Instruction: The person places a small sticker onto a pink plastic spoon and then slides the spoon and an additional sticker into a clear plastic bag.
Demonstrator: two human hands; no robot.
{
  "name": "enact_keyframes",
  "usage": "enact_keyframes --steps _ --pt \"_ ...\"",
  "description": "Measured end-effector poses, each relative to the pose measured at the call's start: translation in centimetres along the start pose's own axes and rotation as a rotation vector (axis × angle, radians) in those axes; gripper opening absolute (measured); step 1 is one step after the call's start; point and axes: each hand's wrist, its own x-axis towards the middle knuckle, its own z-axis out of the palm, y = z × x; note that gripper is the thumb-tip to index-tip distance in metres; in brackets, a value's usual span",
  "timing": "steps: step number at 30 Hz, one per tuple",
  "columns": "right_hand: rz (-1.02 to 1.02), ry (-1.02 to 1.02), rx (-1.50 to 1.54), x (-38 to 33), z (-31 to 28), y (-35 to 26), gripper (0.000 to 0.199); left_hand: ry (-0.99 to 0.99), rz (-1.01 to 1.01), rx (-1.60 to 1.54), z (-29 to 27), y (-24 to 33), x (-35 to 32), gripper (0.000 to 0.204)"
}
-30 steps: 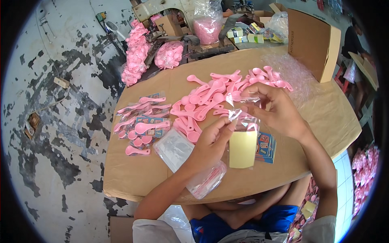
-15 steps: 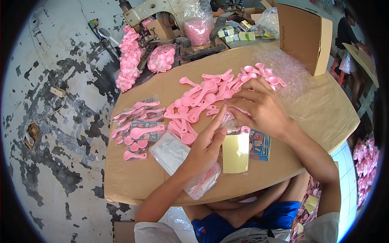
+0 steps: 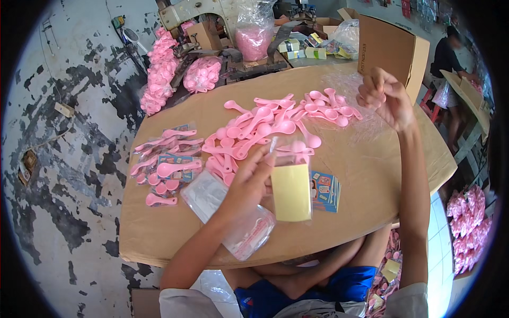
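Observation:
My left hand (image 3: 253, 172) pinches the upper edge of a clear plastic bag, in which a pale yellow card (image 3: 291, 193) shows. My right hand (image 3: 386, 98) is raised in front of the cardboard box, its fingers curled together; what they hold, if anything, cannot be made out. Beyond the bag spreads a heap of loose pink measuring spoons (image 3: 265, 119). Beside the bag lies a fanned stack of blue printed cards (image 3: 326, 192). A stack of clear plastic bags (image 3: 204, 196) lies under my left forearm.
Bagged pink spoons with blue cards (image 3: 172, 168) lie at the table's left. Thin plastic strips (image 3: 347, 87) are piled near the tall cardboard box (image 3: 391, 53). A machine (image 3: 207, 13) and filled pink bags (image 3: 203, 74) stand behind. Another person (image 3: 448, 55) is at far right.
My right hand has left the bag, moving up and right to the box. My left hand keeps the bag, now slightly further left in view. The whole scene has shifted left.

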Motion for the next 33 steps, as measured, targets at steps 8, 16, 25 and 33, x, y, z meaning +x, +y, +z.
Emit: enact_keyframes --steps 8,16,25,33 --pt "-0.147 0.527 -0.675 0.0 -1.9 1.9 0.022 0.046 0.0 -0.129 -0.4 0.8 0.8 0.034" --pt "0.302 -0.347 0.063 -3.2 11.3 -0.6 0.025 0.091 0.064 -0.1 -0.7 0.8 0.6 0.031" --pt "0.363 -0.267 0.17 -3.3 12.4 0.7 0.025 0.085 0.071 -0.068 -1.0 0.9 0.6 0.029" --pt "0.361 -0.294 0.182 -3.9 13.1 0.4 0.019 0.092 0.153 -0.025 -0.2 1.0 0.5 0.028"
